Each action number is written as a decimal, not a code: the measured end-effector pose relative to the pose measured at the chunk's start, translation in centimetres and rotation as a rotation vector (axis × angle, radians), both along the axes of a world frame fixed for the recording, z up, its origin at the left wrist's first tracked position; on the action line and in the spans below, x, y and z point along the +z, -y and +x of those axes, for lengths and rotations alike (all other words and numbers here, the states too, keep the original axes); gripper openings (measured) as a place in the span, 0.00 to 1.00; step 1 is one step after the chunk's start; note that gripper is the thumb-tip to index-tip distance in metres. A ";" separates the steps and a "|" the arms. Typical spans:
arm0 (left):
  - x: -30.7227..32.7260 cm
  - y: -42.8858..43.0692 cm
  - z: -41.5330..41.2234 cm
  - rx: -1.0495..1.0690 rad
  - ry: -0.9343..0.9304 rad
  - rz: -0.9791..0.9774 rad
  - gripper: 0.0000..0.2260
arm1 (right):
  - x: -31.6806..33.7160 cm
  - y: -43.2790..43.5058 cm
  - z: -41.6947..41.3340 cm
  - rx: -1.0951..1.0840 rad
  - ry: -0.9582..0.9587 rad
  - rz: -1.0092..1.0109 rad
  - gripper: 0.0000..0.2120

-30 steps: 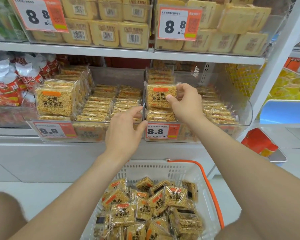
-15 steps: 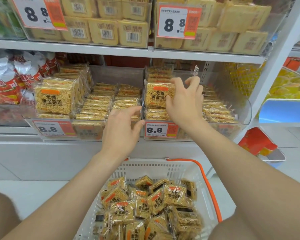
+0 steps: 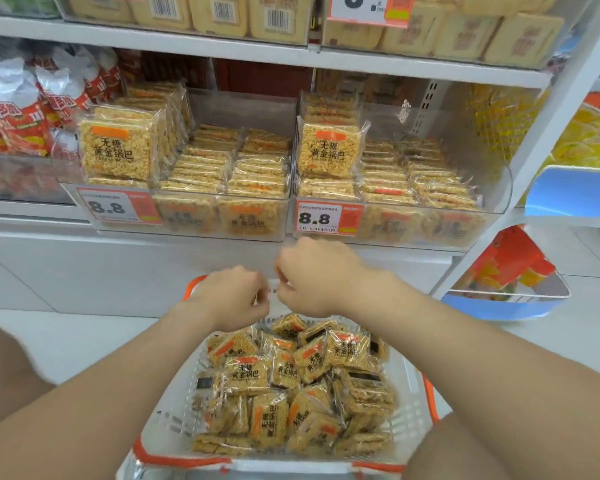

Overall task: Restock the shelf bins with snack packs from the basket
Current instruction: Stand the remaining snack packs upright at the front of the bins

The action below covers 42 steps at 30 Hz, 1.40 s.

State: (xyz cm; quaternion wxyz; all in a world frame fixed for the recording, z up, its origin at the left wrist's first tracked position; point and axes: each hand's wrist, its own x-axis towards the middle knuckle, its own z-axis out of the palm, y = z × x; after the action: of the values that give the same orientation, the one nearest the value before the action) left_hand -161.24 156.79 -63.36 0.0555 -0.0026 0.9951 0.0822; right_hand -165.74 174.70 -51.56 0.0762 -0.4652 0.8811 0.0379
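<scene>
Left hand: fingers loosely curled, empty.
Right hand: likewise curled, empty.
Risk: snack packs heaped below the fingertips look slippery, so a shallow pinch may drop one.

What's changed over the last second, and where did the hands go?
Both hands drew back and down to the far rim of the basket. The right hand let go of the upright pack in the right bin; the left hand left the left bin. Both hold nothing. The pack stays upright; basket packs look unmoved.
</scene>
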 end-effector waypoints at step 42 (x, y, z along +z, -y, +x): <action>5.5 -3.8 -1.8 0.025 -0.079 1.029 0.17 | 1.5 -3.5 -5.8 -0.049 0.185 0.254 0.15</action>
State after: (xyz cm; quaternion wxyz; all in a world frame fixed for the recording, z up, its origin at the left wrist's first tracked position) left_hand -163.04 160.63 -57.88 0.0111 0.0165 0.8269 0.5619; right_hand -171.54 178.17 -50.10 0.2165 -0.4315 0.8695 0.1043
